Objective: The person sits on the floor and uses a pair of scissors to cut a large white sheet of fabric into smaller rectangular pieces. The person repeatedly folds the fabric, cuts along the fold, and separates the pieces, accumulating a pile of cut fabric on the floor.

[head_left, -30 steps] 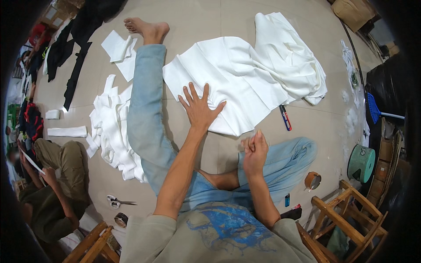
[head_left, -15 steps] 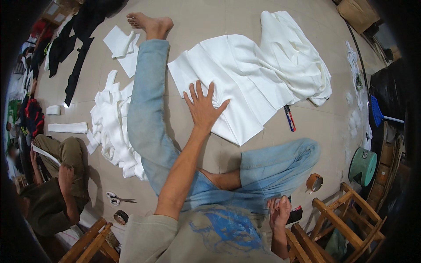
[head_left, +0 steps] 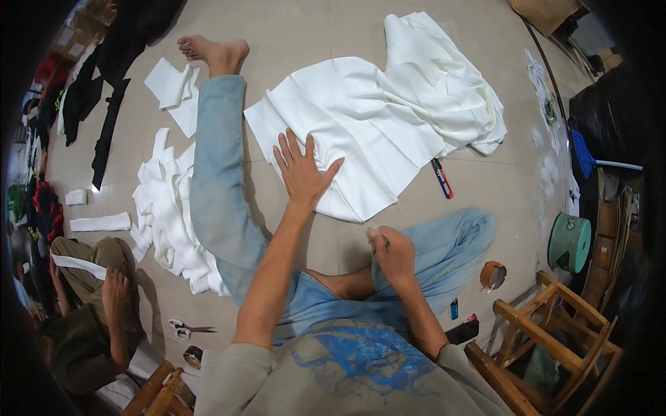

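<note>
The white fabric [head_left: 374, 132] lies spread on the floor ahead of the seated person. Left hand [head_left: 303, 171] rests flat, fingers spread, on the fabric's near edge. Right hand [head_left: 392, 253] is closed, pinching denim at the knee. Judgement: even downward pressure would hold the fabric smooth.

White fabric sheet [head_left: 374, 132]: creased, spread flat on the floor, far end bunched, near corner just beside the outstretched jeans leg [head_left: 215, 180].
</note>
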Demonstrator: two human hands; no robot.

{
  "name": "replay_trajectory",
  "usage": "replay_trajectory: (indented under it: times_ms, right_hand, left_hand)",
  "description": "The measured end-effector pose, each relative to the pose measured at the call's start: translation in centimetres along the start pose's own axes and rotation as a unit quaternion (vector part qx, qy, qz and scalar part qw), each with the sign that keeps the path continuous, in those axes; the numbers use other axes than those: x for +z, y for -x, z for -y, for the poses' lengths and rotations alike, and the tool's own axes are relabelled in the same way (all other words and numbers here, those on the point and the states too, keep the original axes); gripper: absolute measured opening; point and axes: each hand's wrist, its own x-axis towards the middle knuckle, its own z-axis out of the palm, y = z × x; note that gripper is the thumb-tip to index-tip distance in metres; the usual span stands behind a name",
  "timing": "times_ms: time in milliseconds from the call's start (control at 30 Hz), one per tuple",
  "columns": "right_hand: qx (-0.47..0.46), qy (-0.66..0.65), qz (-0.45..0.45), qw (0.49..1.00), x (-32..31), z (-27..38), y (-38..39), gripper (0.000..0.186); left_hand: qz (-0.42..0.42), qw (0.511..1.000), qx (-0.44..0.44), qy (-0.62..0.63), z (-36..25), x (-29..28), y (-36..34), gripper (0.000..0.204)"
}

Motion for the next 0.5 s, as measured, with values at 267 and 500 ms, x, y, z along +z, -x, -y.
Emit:
replay_trajectory:
  times_ms: [267, 500]
  right_hand:
    - [0.005, -0.553, -0.073, 0.83, 1.1, 4.6, -2.3, 0.042]
    - [0.122, -0.592, -0.082, 0.793, 1.2, 2.0, -0.6, 0.04]
  left_hand:
    - [0.019, 0.999, -0.024, 0.021, -0.2, 0.0, -0.1, 0.093]
    - [0.024, 0.999, -0.042, 0.0, -0.1, -0.1, -0.5, 0.09]
